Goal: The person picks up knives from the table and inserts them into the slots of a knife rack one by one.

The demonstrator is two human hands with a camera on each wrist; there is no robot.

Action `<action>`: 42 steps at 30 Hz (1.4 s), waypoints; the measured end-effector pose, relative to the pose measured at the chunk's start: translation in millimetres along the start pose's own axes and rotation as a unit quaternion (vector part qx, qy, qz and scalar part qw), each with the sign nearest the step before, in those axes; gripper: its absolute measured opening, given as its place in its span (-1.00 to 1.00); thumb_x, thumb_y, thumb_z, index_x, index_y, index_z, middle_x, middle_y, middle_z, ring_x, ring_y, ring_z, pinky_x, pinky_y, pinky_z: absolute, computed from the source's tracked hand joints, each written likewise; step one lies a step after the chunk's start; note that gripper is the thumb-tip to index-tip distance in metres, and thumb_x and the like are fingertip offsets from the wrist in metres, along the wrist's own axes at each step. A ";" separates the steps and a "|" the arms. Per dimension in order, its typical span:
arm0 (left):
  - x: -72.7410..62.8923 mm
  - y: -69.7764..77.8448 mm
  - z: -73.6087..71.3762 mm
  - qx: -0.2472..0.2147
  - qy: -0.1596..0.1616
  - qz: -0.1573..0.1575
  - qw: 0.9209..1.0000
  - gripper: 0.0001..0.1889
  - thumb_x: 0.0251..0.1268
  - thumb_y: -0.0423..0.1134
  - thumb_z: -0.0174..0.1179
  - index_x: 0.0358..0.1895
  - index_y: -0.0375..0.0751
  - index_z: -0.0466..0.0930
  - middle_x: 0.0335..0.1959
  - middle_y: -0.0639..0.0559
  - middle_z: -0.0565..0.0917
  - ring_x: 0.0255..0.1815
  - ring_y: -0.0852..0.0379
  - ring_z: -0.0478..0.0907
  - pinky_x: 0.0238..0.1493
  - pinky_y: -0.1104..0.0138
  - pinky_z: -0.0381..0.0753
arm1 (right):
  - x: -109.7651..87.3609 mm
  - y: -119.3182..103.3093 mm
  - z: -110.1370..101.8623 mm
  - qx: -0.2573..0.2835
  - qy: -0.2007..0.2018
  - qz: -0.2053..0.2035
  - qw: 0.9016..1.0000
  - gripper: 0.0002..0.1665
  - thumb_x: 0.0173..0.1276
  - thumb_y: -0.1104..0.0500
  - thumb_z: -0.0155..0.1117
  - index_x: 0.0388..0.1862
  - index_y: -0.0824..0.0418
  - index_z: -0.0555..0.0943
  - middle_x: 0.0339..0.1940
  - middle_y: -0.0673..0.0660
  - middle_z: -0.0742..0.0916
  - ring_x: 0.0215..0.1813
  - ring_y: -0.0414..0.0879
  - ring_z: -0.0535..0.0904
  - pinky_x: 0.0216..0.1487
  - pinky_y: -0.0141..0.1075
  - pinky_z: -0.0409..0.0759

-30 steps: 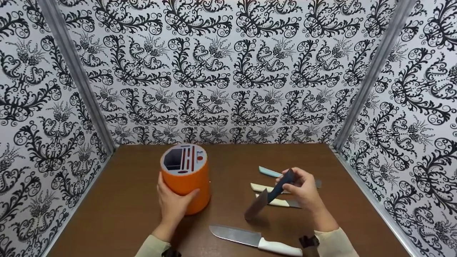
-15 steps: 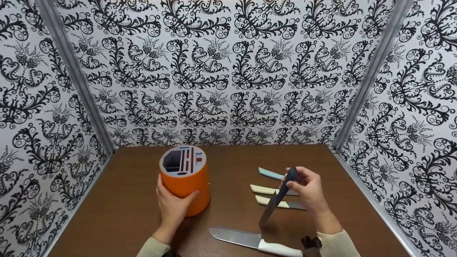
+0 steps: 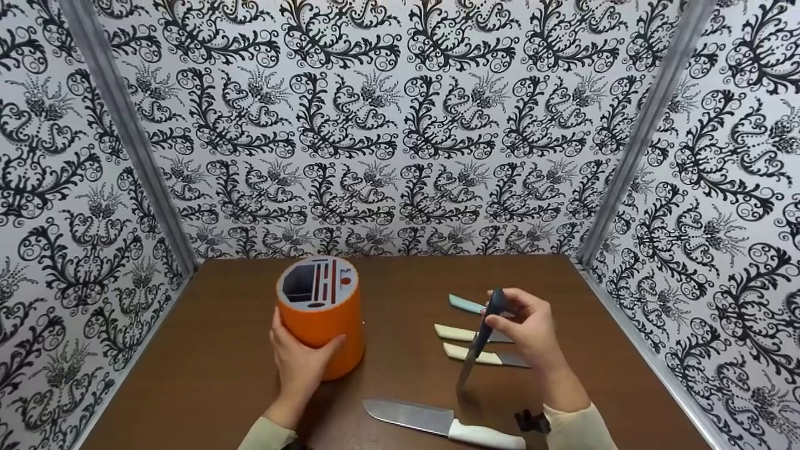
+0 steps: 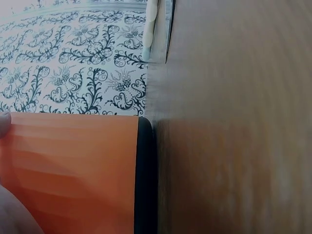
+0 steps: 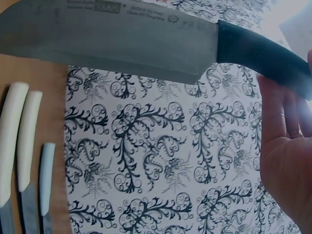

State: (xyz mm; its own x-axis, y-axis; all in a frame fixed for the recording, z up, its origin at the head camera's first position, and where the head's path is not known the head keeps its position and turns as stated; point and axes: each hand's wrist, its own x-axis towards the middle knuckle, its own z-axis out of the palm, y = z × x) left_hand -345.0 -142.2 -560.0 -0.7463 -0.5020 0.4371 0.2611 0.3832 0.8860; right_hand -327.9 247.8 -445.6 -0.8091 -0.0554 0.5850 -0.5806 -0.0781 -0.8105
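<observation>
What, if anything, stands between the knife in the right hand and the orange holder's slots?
Nothing visible stands in the way. The two cream handles reach out past the dark-handled knife toward the orange holder, but lie flat on the table. The left hand grips the holder's side, leaving its top slots uncovered.

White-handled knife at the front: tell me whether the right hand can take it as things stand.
Probably not yet: the right hand grips the dark-handled knife and would likely need to release it first. Nothing lies on the white-handled knife, though.
</observation>
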 end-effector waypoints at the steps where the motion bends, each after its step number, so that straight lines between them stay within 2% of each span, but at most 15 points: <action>1: -0.2 0.0 -0.2 0.001 0.002 0.000 1.000 0.48 -0.33 -0.04 0.84 0.72 -0.03 -0.03 0.57 -0.36 0.26 0.49 -0.34 0.34 0.53 -0.30 0.28 | 0.4 -1.7 2.7 -0.008 0.001 0.007 1.000 -0.55 0.12 0.66 0.43 -0.03 0.36 0.77 -0.32 0.10 0.86 -0.25 -0.15 0.83 -0.18 -0.28 0.83; 9: 0.1 2.5 -0.8 0.003 0.002 0.004 1.000 0.45 -0.31 -0.05 0.83 0.71 -0.09 -0.02 0.59 -0.35 0.25 0.52 -0.34 0.32 0.56 -0.30 0.26 | 4.1 -16.8 21.4 -0.034 0.016 0.030 0.999 -0.59 0.14 0.63 0.45 -0.04 0.37 0.77 -0.29 0.13 0.86 -0.23 -0.14 0.84 -0.13 -0.28 0.83; 14: 3.3 4.2 -3.8 0.002 0.011 0.016 1.000 0.44 -0.30 -0.06 0.83 0.71 -0.08 0.00 0.60 -0.34 0.24 0.54 -0.33 0.30 0.57 -0.32 0.25 | 8.7 -24.2 33.1 -0.037 0.012 0.025 0.999 -0.61 0.15 0.59 0.48 -0.02 0.40 0.76 -0.29 0.10 0.86 -0.21 -0.14 0.83 -0.13 -0.28 0.83; 21: 6.5 7.3 -5.6 0.008 0.010 0.016 1.000 0.43 -0.26 -0.03 0.81 0.72 -0.05 -0.02 0.61 -0.32 0.23 0.52 -0.34 0.33 0.55 -0.33 0.28 | 9.3 -25.0 47.3 -0.046 -0.007 0.012 0.999 -0.62 0.17 0.58 0.48 0.00 0.48 0.72 -0.27 0.04 0.83 -0.22 -0.16 0.81 -0.19 -0.23 0.84; 23: 5.4 10.3 -4.9 0.009 0.015 0.030 0.999 0.43 -0.28 -0.03 0.82 0.71 -0.06 0.00 0.60 -0.31 0.24 0.51 -0.33 0.34 0.54 -0.32 0.30 | 7.5 -24.1 49.8 -0.055 -0.014 0.014 0.998 -0.62 0.17 0.58 0.49 -0.01 0.48 0.72 -0.29 0.04 0.82 -0.24 -0.15 0.81 -0.21 -0.22 0.84; 26: 2.1 18.3 -3.5 0.014 0.034 0.082 0.996 0.42 -0.33 -0.05 0.83 0.68 -0.15 0.06 0.58 -0.34 0.26 0.53 -0.34 0.32 0.52 -0.34 0.30 | 5.1 -23.5 52.0 -0.068 -0.021 0.024 0.997 -0.63 0.18 0.54 0.52 -0.01 0.44 0.74 -0.31 0.06 0.82 -0.25 -0.13 0.82 -0.21 -0.21 0.84; 28: -0.9 25.5 -2.9 0.024 0.052 0.134 0.989 0.40 -0.36 -0.05 0.83 0.65 -0.25 0.10 0.57 -0.39 0.26 0.54 -0.36 0.29 0.52 -0.34 0.31 | 4.6 -24.3 52.9 -0.073 -0.022 0.027 0.997 -0.64 0.18 0.51 0.54 -0.02 0.40 0.75 -0.32 0.08 0.81 -0.25 -0.12 0.82 -0.20 -0.22 0.83; 31: -7.2 36.7 -2.6 0.052 0.078 0.217 0.972 0.33 -0.34 -0.02 0.79 0.59 -0.37 0.16 0.55 -0.45 0.27 0.55 -0.40 0.26 0.56 -0.25 0.29 | 4.0 -25.8 53.4 -0.078 -0.021 0.027 0.996 -0.64 0.18 0.50 0.54 -0.02 0.37 0.76 -0.33 0.11 0.82 -0.25 -0.10 0.81 -0.19 -0.23 0.83; 35: -16.4 53.7 -3.5 0.089 0.103 0.318 0.938 0.11 -0.17 0.08 0.63 0.44 -0.48 0.33 0.47 -0.51 0.37 0.50 -0.44 0.32 0.68 0.05 0.18 | 3.5 -28.2 53.5 -0.083 -0.017 0.027 0.996 -0.64 0.17 0.51 0.55 -0.04 0.35 0.76 -0.35 0.11 0.81 -0.28 -0.10 0.81 -0.20 -0.23 0.83; 38: -21.7 70.1 -2.8 0.090 0.108 0.380 0.914 -0.08 0.03 0.14 0.50 0.31 -0.50 0.45 0.39 -0.52 0.45 0.42 -0.46 0.39 0.70 0.16 0.11 | 3.5 -29.4 52.7 -0.084 -0.013 0.027 0.996 -0.64 0.16 0.52 0.55 -0.05 0.35 0.76 -0.35 0.11 0.81 -0.28 -0.10 0.80 -0.20 -0.24 0.83; 40: -24.9 82.0 -0.9 0.073 0.096 0.405 0.907 -0.17 0.13 0.15 0.45 0.27 -0.48 0.50 0.34 -0.50 0.49 0.37 -0.43 0.43 0.67 0.19 0.17 | 3.4 -29.6 51.8 -0.085 -0.010 0.029 0.996 -0.64 0.15 0.52 0.54 -0.05 0.35 0.76 -0.35 0.10 0.81 -0.28 -0.10 0.80 -0.20 -0.24 0.83; 42: -27.4 94.2 1.8 0.054 0.073 0.413 0.906 -0.22 0.12 0.12 0.48 0.24 -0.45 0.53 0.28 -0.46 0.53 0.31 -0.38 0.48 0.62 0.21 0.25 | 3.1 -29.3 51.3 -0.087 -0.009 0.029 0.996 -0.65 0.15 0.53 0.54 -0.07 0.34 0.76 -0.35 0.08 0.81 -0.29 -0.10 0.80 -0.21 -0.24 0.83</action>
State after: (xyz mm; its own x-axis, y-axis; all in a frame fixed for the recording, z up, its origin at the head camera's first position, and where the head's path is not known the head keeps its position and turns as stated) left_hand -301.1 -90.9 -488.8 -0.2330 -0.1040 0.9669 0.6271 0.7439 0.2311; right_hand -308.8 198.8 -418.5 -0.8405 -0.0721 0.5370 -0.5418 0.0997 -0.8346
